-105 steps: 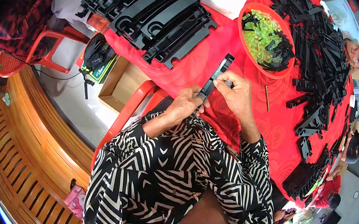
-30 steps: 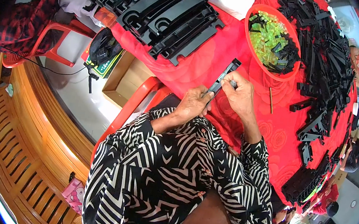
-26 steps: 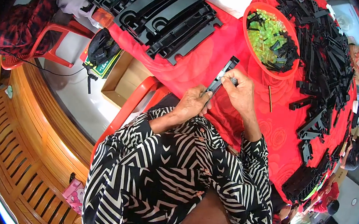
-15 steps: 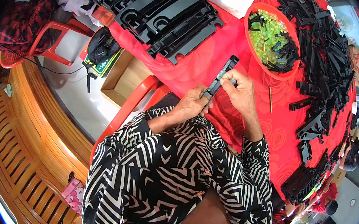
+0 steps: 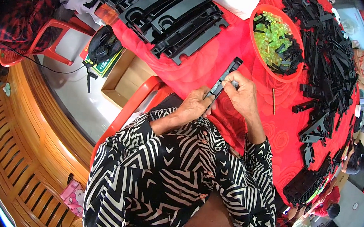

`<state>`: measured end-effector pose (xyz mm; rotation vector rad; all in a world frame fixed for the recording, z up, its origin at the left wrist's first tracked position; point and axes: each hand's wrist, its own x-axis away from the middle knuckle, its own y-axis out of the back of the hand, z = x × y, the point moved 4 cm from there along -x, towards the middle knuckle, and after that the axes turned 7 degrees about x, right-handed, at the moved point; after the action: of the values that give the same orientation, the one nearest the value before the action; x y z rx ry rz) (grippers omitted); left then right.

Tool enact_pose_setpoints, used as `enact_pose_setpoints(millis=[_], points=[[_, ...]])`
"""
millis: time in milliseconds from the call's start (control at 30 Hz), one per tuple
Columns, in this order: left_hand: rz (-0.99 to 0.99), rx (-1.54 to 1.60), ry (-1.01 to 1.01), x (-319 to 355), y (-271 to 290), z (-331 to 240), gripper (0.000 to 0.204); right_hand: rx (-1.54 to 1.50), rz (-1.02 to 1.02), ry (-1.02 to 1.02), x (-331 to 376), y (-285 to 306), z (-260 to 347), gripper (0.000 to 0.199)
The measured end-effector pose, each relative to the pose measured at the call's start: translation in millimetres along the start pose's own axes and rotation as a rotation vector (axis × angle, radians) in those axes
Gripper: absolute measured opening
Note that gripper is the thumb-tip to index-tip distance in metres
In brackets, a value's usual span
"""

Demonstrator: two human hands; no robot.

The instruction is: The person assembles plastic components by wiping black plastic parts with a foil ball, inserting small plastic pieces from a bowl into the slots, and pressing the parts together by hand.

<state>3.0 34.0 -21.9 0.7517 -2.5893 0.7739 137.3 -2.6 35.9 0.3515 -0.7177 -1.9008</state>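
My left hand (image 5: 195, 102) is closed around the lower end of a long, narrow black plastic part (image 5: 232, 66), held slantwise over the near edge of the table. My right hand (image 5: 242, 93) is pinched at the middle of that part. From its fist pokes the rounded grey end of a small tool (image 5: 235, 84); the rest is hidden by the fingers. Just right of this hand, a thin brass-coloured rod (image 5: 274, 101) lies on the red tablecloth (image 5: 285, 124).
A red basin (image 5: 251, 34) holds yellow-green clear pieces and small black ones. Loose black parts (image 5: 329, 62) are heaped along the right. Long black mouldings (image 5: 178, 20) lie in rows at the far left. A red chair (image 5: 124, 112) and an open carton (image 5: 125, 79) stand left. Another person (image 5: 20, 25) sits far left.
My right hand has shifted very slightly down and left along the black part. My left hand keeps its hold, and the other things look unmoved.
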Motion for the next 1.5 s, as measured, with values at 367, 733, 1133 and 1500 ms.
enact_pose_setpoints(millis=[367,733,1133,1500], points=[[-0.077,0.044,0.005,-2.5,-2.3,2.5,0.02,0.021,-0.107,0.018,9.5,3.6,8.7,0.011],[-0.071,0.052,0.004,-0.6,-5.5,0.7,0.018,0.013,-0.137,0.02,14.1,7.8,6.8,0.01],[-0.09,0.053,0.003,-1.4,-9.9,0.0,0.019,0.094,-0.069,0.004,10.1,14.3,0.1,0.005],[-0.052,0.052,0.033,-5.6,-9.9,4.1,0.02,-0.083,-0.054,0.079,-0.3,17.3,-11.1,0.004]])
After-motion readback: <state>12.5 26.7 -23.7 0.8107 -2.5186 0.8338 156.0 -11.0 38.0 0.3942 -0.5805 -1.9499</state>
